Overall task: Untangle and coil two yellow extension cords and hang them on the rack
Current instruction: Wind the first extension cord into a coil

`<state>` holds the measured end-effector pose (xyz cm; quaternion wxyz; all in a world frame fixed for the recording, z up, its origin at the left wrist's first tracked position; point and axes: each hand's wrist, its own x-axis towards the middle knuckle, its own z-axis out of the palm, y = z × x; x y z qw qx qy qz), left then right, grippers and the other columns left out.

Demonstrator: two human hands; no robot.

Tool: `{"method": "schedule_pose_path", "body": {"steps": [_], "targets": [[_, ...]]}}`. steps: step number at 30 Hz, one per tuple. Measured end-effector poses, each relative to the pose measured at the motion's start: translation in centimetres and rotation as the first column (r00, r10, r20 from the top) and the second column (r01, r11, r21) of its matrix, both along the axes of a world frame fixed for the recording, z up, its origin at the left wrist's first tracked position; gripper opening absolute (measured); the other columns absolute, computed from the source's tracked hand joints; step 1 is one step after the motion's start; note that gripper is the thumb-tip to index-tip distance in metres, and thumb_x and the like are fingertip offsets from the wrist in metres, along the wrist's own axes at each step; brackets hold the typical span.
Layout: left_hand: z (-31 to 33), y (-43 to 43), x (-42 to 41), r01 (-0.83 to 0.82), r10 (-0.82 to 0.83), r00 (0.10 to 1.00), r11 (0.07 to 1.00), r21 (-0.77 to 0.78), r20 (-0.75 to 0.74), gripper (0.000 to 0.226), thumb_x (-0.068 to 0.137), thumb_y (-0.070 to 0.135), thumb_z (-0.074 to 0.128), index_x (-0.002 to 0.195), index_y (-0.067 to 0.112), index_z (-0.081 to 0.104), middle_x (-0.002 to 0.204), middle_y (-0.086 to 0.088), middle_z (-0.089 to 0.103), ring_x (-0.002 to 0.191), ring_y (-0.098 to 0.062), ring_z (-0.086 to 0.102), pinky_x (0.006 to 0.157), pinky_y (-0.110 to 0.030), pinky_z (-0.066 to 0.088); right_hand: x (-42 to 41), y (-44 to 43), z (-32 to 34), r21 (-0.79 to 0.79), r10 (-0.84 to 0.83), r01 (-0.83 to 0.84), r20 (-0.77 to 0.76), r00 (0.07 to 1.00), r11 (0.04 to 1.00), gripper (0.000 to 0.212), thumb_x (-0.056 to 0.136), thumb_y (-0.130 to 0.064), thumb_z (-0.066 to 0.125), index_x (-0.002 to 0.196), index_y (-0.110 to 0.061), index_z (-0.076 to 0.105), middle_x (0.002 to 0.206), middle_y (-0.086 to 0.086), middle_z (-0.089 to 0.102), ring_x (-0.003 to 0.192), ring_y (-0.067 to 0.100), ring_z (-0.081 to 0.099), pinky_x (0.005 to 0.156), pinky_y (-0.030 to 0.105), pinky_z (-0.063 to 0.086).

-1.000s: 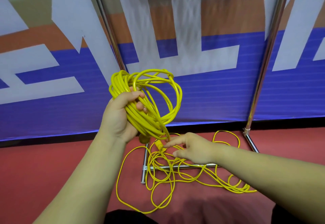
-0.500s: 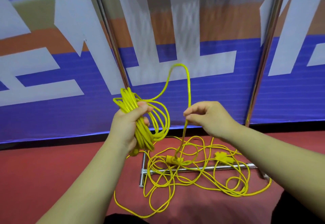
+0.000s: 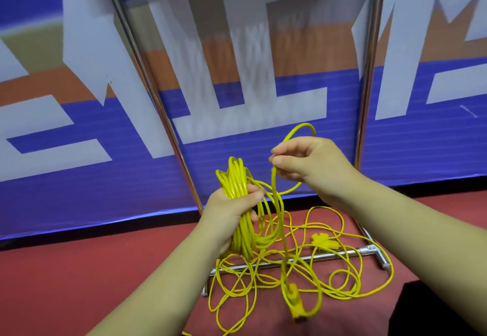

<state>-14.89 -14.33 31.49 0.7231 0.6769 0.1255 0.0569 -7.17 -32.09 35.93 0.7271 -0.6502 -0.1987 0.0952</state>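
The loose cord [image 3: 342, 277] lies in a messy pile on the red floor [image 3: 79, 269], over the rack [image 3: 290, 259] bottom bar. It is hard to tell which loop goes where. The left hand [image 3: 232, 211] wraps its fingers tight around the coiled cord [image 3: 237, 182] and hides its middle. The coil stands tall, up and down. The right hand [image 3: 308, 164] pinches one strand, which drops to a blurry plug [image 3: 295, 301]. The rack's poles are cut off at the top, in front of a blue banner [image 3: 79, 177].

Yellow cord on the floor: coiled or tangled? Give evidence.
Tangled: the floor cord lies in loose crossing loops over the rack's base bar; only the bundle in the left hand is coiled.
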Motion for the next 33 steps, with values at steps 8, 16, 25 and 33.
{"method": "schedule_pose_path", "body": {"steps": [8,16,25,33], "targets": [[-0.4,-3.1,0.4,0.214,-0.215,0.976,0.974,-0.074,-0.018,0.029,0.072,0.021,0.078,0.097,0.008,0.071,0.093,-0.023,0.074,0.049,-0.02,0.051,0.059,-0.033,0.043,0.0,-1.3,0.6,0.056,0.003,0.0,-0.058,0.998,0.998,0.014,0.085,-0.001,0.075,0.088,-0.014,0.07,0.077,0.006,0.074,0.065,0.015,0.068,0.069,0.03,0.059],[-0.5,-4.8,1.3,0.175,-0.175,0.984,0.985,0.001,-0.029,0.01,0.07,0.015,0.075,0.076,0.007,0.075,0.06,-0.019,0.056,0.048,-0.024,0.051,0.057,-0.031,0.044,0.3,-2.8,0.3,-0.016,-0.03,0.029,-0.023,0.999,0.999,0.01,0.087,-0.004,0.074,0.089,-0.008,0.065,0.078,0.013,0.071,0.073,0.023,0.069,0.075,0.04,0.059],[0.9,-2.3,2.3,0.042,-0.039,0.998,0.995,-0.085,0.04,0.022,0.062,0.015,0.079,0.078,0.001,0.071,0.055,-0.015,0.056,0.047,-0.023,0.051,0.055,-0.032,0.047,0.1,-3.1,-4.5,-0.226,0.182,-0.182,-0.017,0.983,0.957,0.027,0.084,0.004,0.072,0.079,-0.012,0.052,0.088,0.011,0.073,0.074,0.01,0.066,0.073,0.027,0.052],[1.9,-0.7,2.3,0.036,-0.025,0.996,0.991,-0.129,0.084,0.013,0.07,0.013,0.075,0.076,0.003,0.073,0.054,-0.013,0.052,0.047,-0.023,0.05,0.054,-0.034,0.05,-1.4,0.0,-6.6,-0.309,0.262,-0.214,0.124,0.957,0.927,0.026,0.085,-0.008,0.076,0.076,-0.021,0.055,0.088,0.022,0.071,0.087,0.029,0.072,0.082,0.046,0.056]]}}
